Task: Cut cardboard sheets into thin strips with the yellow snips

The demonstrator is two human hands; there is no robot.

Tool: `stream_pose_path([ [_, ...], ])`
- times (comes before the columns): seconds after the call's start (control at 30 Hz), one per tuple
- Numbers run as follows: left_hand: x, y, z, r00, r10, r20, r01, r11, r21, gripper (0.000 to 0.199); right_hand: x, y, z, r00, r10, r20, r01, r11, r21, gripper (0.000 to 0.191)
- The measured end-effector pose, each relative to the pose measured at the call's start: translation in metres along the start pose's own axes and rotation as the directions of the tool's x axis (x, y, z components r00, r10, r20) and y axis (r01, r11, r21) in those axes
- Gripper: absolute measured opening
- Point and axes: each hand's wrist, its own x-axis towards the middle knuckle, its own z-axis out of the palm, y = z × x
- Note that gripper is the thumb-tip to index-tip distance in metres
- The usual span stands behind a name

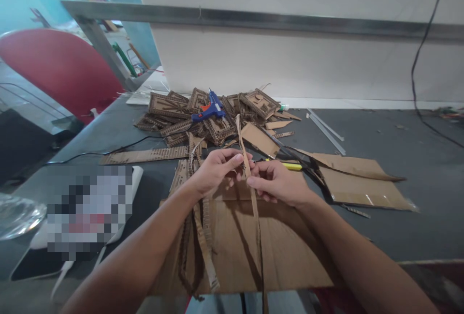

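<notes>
Two bare hands, left (221, 171) and right (277, 183), both grasping one narrow cardboard strip (248, 169) above the large cardboard sheet (232, 246), one blue glue gun (210, 108) on the cardboard pile (174, 111) beyond the sheet, one yellow tool (290, 165) near its far edge, lettering unreadable.

A red chair (54, 67) stands at left; a dark cord (413, 65) hangs before a pale wall (290, 62).
</notes>
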Motion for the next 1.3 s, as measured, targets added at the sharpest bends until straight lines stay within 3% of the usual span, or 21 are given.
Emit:
stream_pose_path([
  [0.53,-0.004,0.005,-0.001,0.988,-0.064,0.141,0.078,0.992,-0.1,0.035,-0.004,-0.002,-0.007,0.992,-0.029,0.127,0.029,1.0,-0.001,0.033],
  [0.7,-0.004,0.005,0.0,0.989,-0.097,0.115,0.113,0.984,-0.138,0.028,-0.004,-0.004,-0.006,0.99,0.006,0.139,-0.005,1.0,-0.009,0.039],
  [0.77,-0.003,0.004,0.0,0.989,-0.121,0.08,0.13,0.984,-0.122,0.025,-0.002,-0.002,-0.005,0.998,0.012,0.06,-0.012,1.0,-0.008,0.043],
  [0.83,-0.002,0.002,0.0,0.982,-0.168,0.084,0.174,0.982,-0.067,0.024,0.002,0.001,-0.005,0.995,-0.013,-0.101,0.017,0.999,0.036,0.045],
  [0.93,-0.002,0.0,-0.001,0.945,-0.267,0.189,0.254,0.963,0.09,0.027,0.008,0.006,-0.006,0.956,-0.044,-0.291,0.083,0.989,0.125,0.044],
  [1.03,-0.004,-0.001,-0.001,0.907,-0.309,0.287,0.263,0.946,0.188,0.031,0.011,0.007,-0.007,0.937,-0.048,-0.345,0.118,0.976,0.185,0.046],
  [1.17,-0.005,0.0,-0.001,0.902,-0.287,0.323,0.24,0.954,0.178,0.035,0.012,0.004,-0.007,0.909,-0.056,-0.414,0.168,0.956,0.24,0.051],
  [1.3,-0.005,0.0,-0.001,0.883,-0.301,0.359,0.233,0.947,0.221,0.037,0.013,0.003,-0.008,0.935,-0.012,-0.353,0.121,0.95,0.289,0.05],
])
